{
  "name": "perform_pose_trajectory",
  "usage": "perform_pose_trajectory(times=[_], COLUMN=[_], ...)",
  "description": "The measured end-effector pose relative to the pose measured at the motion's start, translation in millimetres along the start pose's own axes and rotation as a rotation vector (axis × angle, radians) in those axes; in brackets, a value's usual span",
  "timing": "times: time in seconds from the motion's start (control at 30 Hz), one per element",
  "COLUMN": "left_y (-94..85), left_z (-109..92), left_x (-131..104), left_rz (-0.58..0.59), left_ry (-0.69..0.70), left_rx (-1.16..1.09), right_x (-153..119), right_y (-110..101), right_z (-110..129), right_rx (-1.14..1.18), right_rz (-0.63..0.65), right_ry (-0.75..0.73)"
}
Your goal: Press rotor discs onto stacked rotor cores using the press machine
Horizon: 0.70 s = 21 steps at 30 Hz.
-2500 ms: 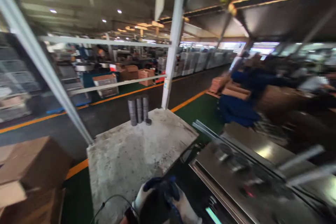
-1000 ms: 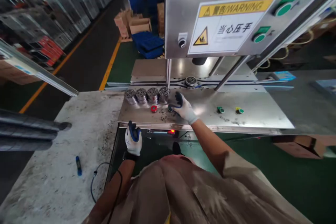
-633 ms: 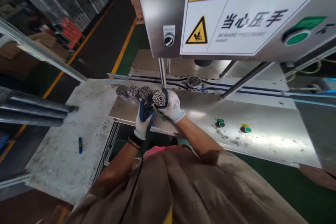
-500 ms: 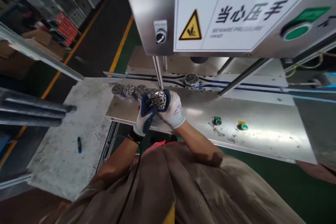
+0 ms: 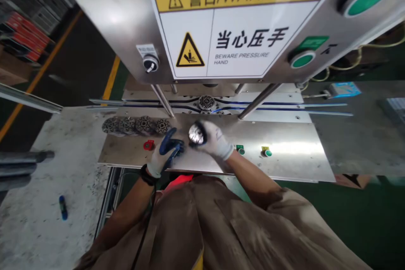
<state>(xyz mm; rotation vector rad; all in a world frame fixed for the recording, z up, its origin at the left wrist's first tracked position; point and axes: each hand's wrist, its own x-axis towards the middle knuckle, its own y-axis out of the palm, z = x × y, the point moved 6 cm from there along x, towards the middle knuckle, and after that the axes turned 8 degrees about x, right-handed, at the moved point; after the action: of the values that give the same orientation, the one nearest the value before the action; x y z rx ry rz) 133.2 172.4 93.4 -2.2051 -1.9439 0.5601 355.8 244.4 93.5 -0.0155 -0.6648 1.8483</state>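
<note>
My right hand [image 5: 213, 138], in a white and blue glove, grips a round metal part [image 5: 196, 133] above the steel bench [image 5: 218, 160]. To its left my left hand [image 5: 166, 152], gloved too, has its fingers apart and nothing between them. Several round slotted metal parts [image 5: 127, 125] stand in a row at the bench's left side. Another such part [image 5: 206, 102] sits in the fixture between the blue-edged rails, under the press.
The press housing [image 5: 117, 21] with its warning sign overhangs the bench, carried on steel rods [image 5: 259, 100]. A red button [image 5: 148, 145] and green buttons [image 5: 268, 153] are on the bench. A blue marker [image 5: 63, 207] lies on the worn table [image 5: 38, 219] at left.
My hands have moved apart. My left hand has let go of the round part, and my right hand has carried it to the right of the row. The camera view has shifted.
</note>
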Motion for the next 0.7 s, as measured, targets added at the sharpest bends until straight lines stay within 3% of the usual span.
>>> perform_pose_trajectory(times=[0.1, 0.2, 0.3, 0.4, 0.57, 0.7], left_y=[-19.7, -28.1, -32.3, -31.2, -30.8, -30.3], left_z=[12.8, 34.0, 49.5, 55.9, 47.6, 42.4], left_x=[-12.8, -23.4, -25.2, -20.5, -16.5, -14.3], left_rz=[-0.244, -0.289, -0.307, -0.234, -0.178, -0.149], left_ry=[0.073, 0.096, 0.160, 0.198, 0.304, 0.408], left_rx=[0.381, 0.694, 0.755, 0.698, 0.700, 0.704], right_x=[44.9, 82.9, 101.7, 102.5, 102.1, 105.5], right_y=[-32.7, -40.1, -30.3, -20.8, -7.2, -2.8], right_z=[-61.7, -97.4, -105.2, -108.7, -108.0, -107.8], right_rx=[-0.163, -0.225, -0.234, -0.232, -0.228, -0.258], right_rz=[-0.330, -0.392, -0.374, -0.447, -0.624, -0.730], right_ry=[0.268, 0.432, 0.430, 0.500, 0.584, 0.811])
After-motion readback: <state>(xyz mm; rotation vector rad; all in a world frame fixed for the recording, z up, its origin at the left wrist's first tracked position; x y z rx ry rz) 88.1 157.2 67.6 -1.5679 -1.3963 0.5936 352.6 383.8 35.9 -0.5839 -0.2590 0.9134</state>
